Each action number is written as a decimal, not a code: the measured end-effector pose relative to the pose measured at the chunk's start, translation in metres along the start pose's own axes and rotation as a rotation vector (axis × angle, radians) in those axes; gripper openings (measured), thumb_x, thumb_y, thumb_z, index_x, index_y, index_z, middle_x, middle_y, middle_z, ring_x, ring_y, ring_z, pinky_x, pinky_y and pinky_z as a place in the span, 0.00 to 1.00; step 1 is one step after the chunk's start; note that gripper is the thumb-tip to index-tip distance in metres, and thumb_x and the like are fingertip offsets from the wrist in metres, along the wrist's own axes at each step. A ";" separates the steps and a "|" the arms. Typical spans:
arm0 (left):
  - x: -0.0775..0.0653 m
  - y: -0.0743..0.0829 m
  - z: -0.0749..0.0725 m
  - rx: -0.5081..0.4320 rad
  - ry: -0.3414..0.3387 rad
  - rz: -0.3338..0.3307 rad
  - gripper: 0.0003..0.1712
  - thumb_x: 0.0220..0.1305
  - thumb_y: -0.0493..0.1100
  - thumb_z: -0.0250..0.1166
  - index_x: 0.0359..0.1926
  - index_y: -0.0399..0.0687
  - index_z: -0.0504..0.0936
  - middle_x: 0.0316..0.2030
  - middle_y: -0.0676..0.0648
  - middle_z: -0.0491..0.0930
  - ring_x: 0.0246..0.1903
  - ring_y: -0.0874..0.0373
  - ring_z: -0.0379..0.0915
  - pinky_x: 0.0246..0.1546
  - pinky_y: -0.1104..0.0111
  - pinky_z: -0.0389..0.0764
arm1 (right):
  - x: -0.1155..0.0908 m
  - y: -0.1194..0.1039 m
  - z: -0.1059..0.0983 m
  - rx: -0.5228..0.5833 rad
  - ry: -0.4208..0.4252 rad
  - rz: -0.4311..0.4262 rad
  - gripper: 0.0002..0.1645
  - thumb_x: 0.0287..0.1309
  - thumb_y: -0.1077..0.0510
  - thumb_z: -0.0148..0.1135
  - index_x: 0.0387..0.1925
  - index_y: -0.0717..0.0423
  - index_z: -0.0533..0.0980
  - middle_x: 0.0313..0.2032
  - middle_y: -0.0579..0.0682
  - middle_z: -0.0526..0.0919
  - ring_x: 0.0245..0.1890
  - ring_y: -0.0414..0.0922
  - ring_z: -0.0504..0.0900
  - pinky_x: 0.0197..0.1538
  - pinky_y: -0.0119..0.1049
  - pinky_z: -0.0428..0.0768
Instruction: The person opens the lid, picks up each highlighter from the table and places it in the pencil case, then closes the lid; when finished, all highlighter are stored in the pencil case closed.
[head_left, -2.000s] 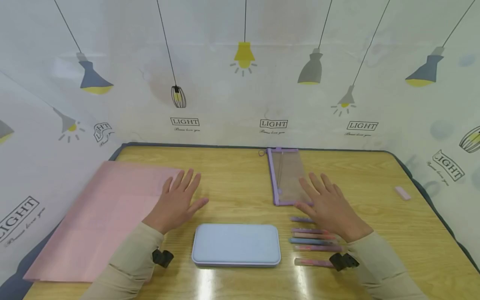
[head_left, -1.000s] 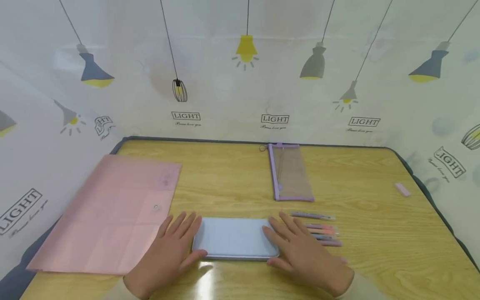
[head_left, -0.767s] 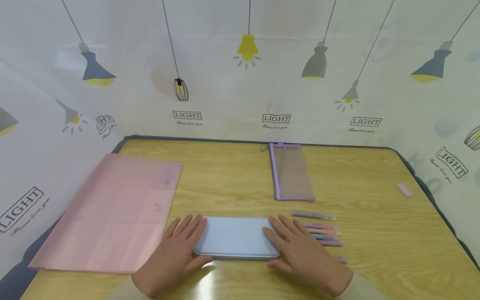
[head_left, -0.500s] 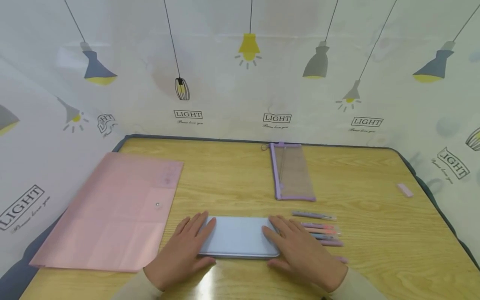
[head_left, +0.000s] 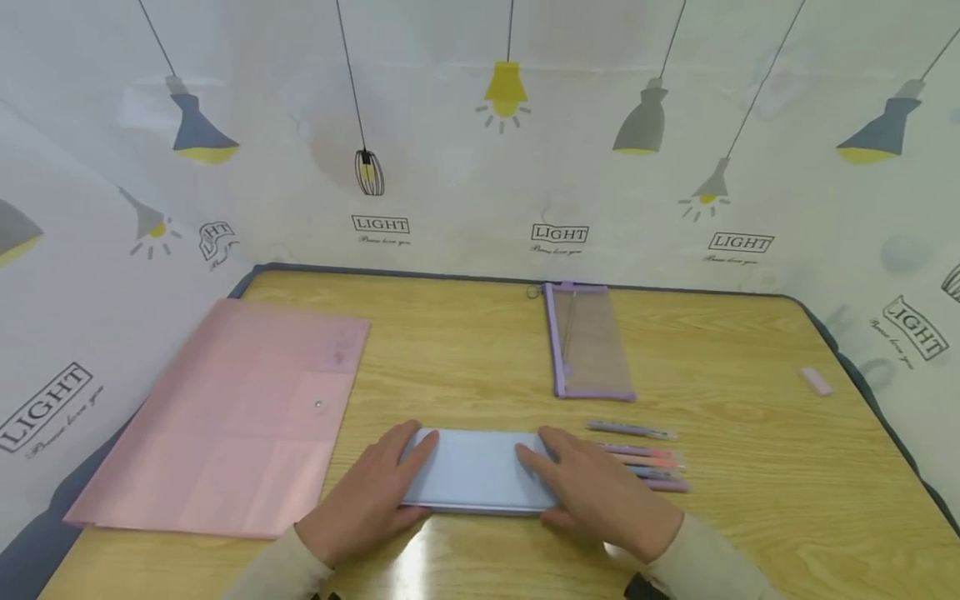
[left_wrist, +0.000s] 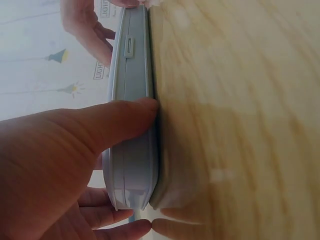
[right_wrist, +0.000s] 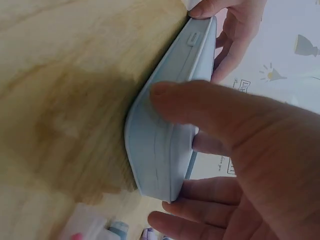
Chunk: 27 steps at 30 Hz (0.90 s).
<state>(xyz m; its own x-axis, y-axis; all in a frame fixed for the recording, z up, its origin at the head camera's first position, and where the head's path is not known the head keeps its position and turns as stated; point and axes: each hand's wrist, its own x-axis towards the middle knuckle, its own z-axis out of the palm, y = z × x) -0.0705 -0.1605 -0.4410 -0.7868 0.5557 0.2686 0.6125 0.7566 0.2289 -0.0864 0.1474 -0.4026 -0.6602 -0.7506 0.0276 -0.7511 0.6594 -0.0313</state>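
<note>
A pale blue hard pencil case (head_left: pixel 480 471) lies lengthwise before me, between my two hands. My left hand (head_left: pixel 367 500) grips its left end, thumb along the near side and fingers round the end and far edge. At the right end my right hand (head_left: pixel 603 496) holds it likewise, its index finger lying over the lid. In the left wrist view the case's near side (left_wrist: pixel 132 80) shows a small latch (left_wrist: pixel 129 46), and the lid is closed. The right wrist view has the thumb pressed on the case's wall (right_wrist: pixel 155 150), the other fingers bent round the corner.
A pink snap folder (head_left: pixel 232 417) lies flat on the left. Behind the case is a purple-edged mesh zip pouch (head_left: pixel 596 342). Several pens (head_left: pixel 637 461) lie just right of the right hand, and a small pink eraser (head_left: pixel 816 381) sits near the table's right edge.
Both hands came down from above the folder and pens to the case's ends. The left then slid inward, and the fingers of both now wrap the ends. The case has barely moved.
</note>
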 end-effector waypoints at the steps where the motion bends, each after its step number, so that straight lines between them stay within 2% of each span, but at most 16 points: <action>1: 0.000 0.000 0.000 -0.002 -0.004 -0.002 0.51 0.45 0.52 0.80 0.67 0.36 0.69 0.61 0.32 0.69 0.59 0.42 0.70 0.54 0.51 0.80 | 0.002 0.001 -0.001 -0.012 0.000 -0.009 0.47 0.45 0.41 0.77 0.65 0.55 0.72 0.51 0.57 0.76 0.47 0.49 0.79 0.48 0.43 0.84; 5: 0.001 -0.001 -0.002 -0.007 -0.019 -0.011 0.51 0.46 0.53 0.80 0.67 0.37 0.68 0.61 0.33 0.69 0.59 0.43 0.70 0.53 0.52 0.80 | 0.008 0.004 -0.008 -0.039 -0.016 -0.029 0.45 0.40 0.40 0.79 0.60 0.53 0.75 0.41 0.51 0.77 0.35 0.42 0.76 0.38 0.37 0.83; 8: 0.001 -0.001 -0.002 -0.013 -0.031 -0.011 0.51 0.47 0.53 0.79 0.68 0.37 0.67 0.62 0.34 0.69 0.59 0.44 0.69 0.53 0.51 0.79 | 0.013 0.005 -0.014 -0.032 -0.059 -0.039 0.43 0.39 0.40 0.79 0.58 0.52 0.76 0.37 0.50 0.77 0.31 0.41 0.74 0.33 0.35 0.82; 13: 0.002 -0.004 -0.003 -0.035 -0.056 -0.011 0.53 0.47 0.54 0.78 0.69 0.38 0.65 0.63 0.34 0.68 0.62 0.44 0.67 0.55 0.52 0.76 | 0.019 0.009 -0.024 0.045 -0.166 -0.012 0.40 0.42 0.40 0.77 0.58 0.48 0.77 0.37 0.49 0.78 0.27 0.39 0.73 0.30 0.35 0.81; 16: 0.002 -0.005 -0.004 -0.038 -0.073 -0.018 0.53 0.48 0.55 0.78 0.70 0.38 0.65 0.63 0.34 0.68 0.63 0.44 0.67 0.55 0.53 0.75 | 0.020 0.011 -0.026 0.087 -0.194 -0.006 0.37 0.44 0.41 0.75 0.58 0.46 0.76 0.37 0.48 0.79 0.26 0.37 0.73 0.31 0.35 0.81; 18: 0.002 -0.005 -0.005 -0.040 -0.082 -0.025 0.54 0.47 0.56 0.79 0.70 0.38 0.65 0.63 0.35 0.69 0.63 0.44 0.67 0.55 0.53 0.74 | 0.019 0.012 -0.026 0.117 -0.198 -0.007 0.37 0.46 0.41 0.74 0.59 0.47 0.76 0.40 0.49 0.80 0.29 0.39 0.77 0.34 0.37 0.83; 21: 0.004 -0.006 -0.006 -0.046 -0.086 -0.049 0.58 0.44 0.57 0.80 0.70 0.36 0.64 0.65 0.35 0.69 0.64 0.44 0.67 0.57 0.54 0.74 | 0.014 0.015 -0.025 0.180 -0.197 0.011 0.38 0.51 0.42 0.71 0.63 0.49 0.75 0.50 0.55 0.82 0.41 0.47 0.84 0.46 0.43 0.86; 24: 0.001 -0.007 -0.009 -0.067 -0.076 -0.117 0.62 0.42 0.61 0.79 0.71 0.33 0.61 0.67 0.35 0.67 0.64 0.44 0.68 0.58 0.52 0.75 | 0.008 0.019 -0.026 0.265 -0.183 0.035 0.34 0.57 0.44 0.66 0.64 0.50 0.75 0.60 0.56 0.79 0.55 0.51 0.81 0.58 0.47 0.82; 27: -0.007 -0.007 -0.014 -0.100 -0.067 -0.206 0.64 0.47 0.67 0.74 0.72 0.30 0.58 0.68 0.34 0.66 0.65 0.42 0.68 0.58 0.48 0.75 | 0.001 0.026 -0.030 0.393 -0.133 0.063 0.26 0.65 0.45 0.61 0.60 0.49 0.77 0.59 0.49 0.81 0.56 0.45 0.81 0.58 0.44 0.83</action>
<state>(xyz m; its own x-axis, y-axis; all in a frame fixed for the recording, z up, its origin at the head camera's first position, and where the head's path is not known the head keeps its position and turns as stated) -0.0685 -0.1742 -0.4310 -0.8971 0.4175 0.1448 0.4407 0.8202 0.3647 -0.1069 0.1653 -0.3733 -0.6787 -0.7254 -0.1149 -0.6334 0.6574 -0.4083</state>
